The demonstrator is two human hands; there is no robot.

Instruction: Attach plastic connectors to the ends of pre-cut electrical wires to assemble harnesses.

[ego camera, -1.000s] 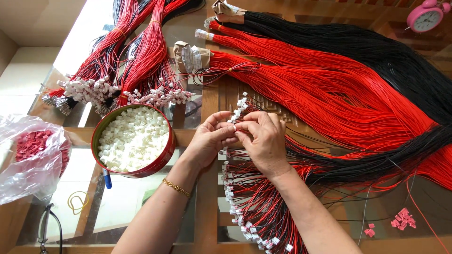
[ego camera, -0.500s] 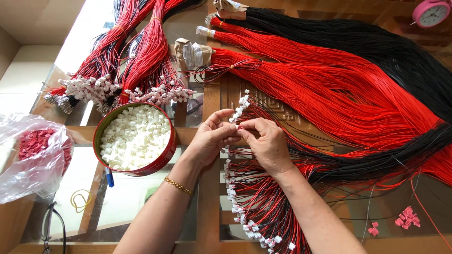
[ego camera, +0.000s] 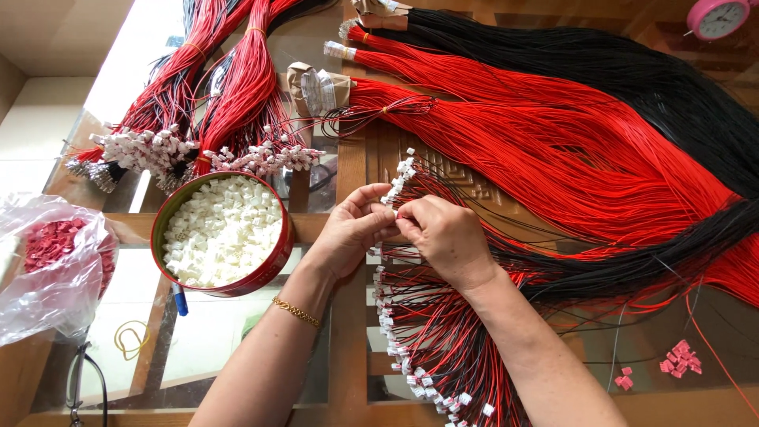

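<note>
My left hand (ego camera: 352,231) and my right hand (ego camera: 447,237) meet at the middle of the table, fingertips pinched together on a small white plastic connector (ego camera: 391,202) and the thin wire ends going into it. Just below and above the hands a fan of red and black wires tipped with white connectors (ego camera: 411,348) curves across the glass. A round red tin full of loose white connectors (ego camera: 223,233) stands just left of my left hand.
Large bundles of loose red wire (ego camera: 553,150) and black wire (ego camera: 648,87) cover the right and back. Finished bundles (ego camera: 229,119) lie back left. A clear bag of red pieces (ego camera: 51,261) sits left, a pink clock (ego camera: 723,16) back right, red connectors (ego camera: 680,356) front right.
The hands stay pinched together on the connector with only small finger movement. The view has shifted slightly.
</note>
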